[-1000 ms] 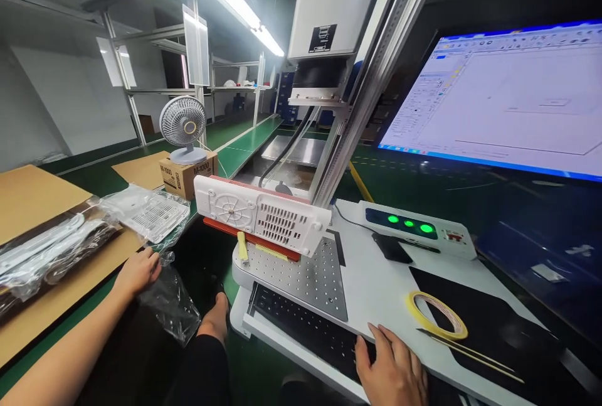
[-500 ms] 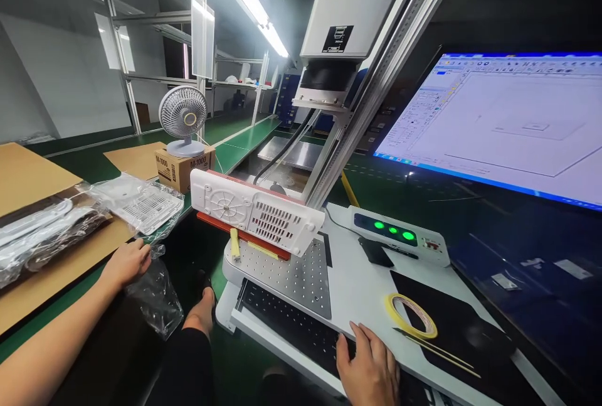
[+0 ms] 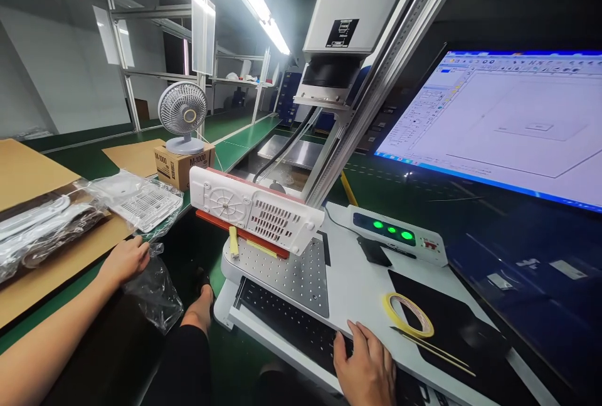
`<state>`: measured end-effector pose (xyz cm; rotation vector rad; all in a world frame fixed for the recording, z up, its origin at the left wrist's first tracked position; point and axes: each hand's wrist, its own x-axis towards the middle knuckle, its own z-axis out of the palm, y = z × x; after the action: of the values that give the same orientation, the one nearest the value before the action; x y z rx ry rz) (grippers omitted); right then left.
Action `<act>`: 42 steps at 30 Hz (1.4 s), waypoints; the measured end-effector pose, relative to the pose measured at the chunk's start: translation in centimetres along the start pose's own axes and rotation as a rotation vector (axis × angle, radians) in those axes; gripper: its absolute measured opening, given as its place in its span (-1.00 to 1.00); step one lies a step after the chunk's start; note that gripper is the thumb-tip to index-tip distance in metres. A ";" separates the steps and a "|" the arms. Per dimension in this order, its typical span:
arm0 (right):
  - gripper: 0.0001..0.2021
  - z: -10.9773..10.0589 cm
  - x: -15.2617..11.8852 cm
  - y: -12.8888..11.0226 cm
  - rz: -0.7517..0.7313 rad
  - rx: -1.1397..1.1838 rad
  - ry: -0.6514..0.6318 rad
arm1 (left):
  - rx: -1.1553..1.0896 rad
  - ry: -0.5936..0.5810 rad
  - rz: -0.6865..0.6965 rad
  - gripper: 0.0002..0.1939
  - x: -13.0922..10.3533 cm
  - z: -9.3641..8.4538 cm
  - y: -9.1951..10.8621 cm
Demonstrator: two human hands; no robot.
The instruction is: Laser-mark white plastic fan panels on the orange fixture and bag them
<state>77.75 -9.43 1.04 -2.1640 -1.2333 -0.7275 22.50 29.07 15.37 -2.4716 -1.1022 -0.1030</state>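
At the left, my left hand (image 3: 125,261) is closed at the edge of the green bench, its fingers gripping a clear plastic bag (image 3: 157,299) that hangs down. My right hand (image 3: 364,365) lies with fingers apart over the front edge of the white machine base (image 3: 350,274), its thumb at the black keyboard (image 3: 286,318) in the slot below. Between the hands, a white plastic panel (image 3: 230,205) with vent slots leans tilted on a red-orange fixture (image 3: 211,223) above a perforated metal plate (image 3: 286,277). Yellow pieces (image 3: 234,241) sit at the fixture's lower edge.
Bagged white panels (image 3: 145,202) lie on the left bench near a fan (image 3: 183,117) on a cardboard box (image 3: 176,164). A marking-machine head (image 3: 357,7) hangs above the plate. To the right are a monitor (image 3: 508,123), green-lit buttons (image 3: 392,230), a tape roll (image 3: 392,321) and thin sticks (image 3: 437,352).
The camera view has shifted slightly. Both hands keep nearly the same place and shape, the left with the plastic bag, the right at the keyboard.
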 end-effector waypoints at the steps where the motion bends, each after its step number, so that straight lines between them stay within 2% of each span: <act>1: -0.51 0.0 0.0 0.0 -0.007 -0.004 -0.001 | -0.009 0.004 -0.003 -0.68 0.0 0.0 0.0; 11: -0.53 -0.4 0.5 -0.4 -0.071 -0.047 0.060 | 0.014 -0.037 -0.010 -0.65 0.1 -0.7 0.3; 20: -0.54 -0.4 0.5 -0.7 -0.041 -0.031 0.052 | -0.004 -0.024 -0.019 -0.61 0.2 -0.6 0.2; 26: -0.56 -0.2 0.2 -0.7 0.015 0.001 -0.003 | -0.085 0.004 -0.036 -0.63 0.3 -0.9 0.1; 32: -0.54 -0.2 0.1 -0.7 0.067 0.047 -0.040 | 0.009 -0.030 -0.023 -0.63 0.4 -1.2 0.2; 38: -0.55 -0.3 0.3 -1.1 0.050 0.027 -0.021 | 0.037 -0.054 -0.015 -0.62 0.5 -0.8 -0.5; 42: -0.58 -0.4 0.6 -1.2 0.020 0.005 0.015 | -0.147 -0.011 0.111 -0.57 -0.2 -1.1 -0.3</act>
<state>76.93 -8.84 1.99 -2.1600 -1.2038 -0.7300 22.26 28.68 16.45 -2.6616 -0.9916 -0.1415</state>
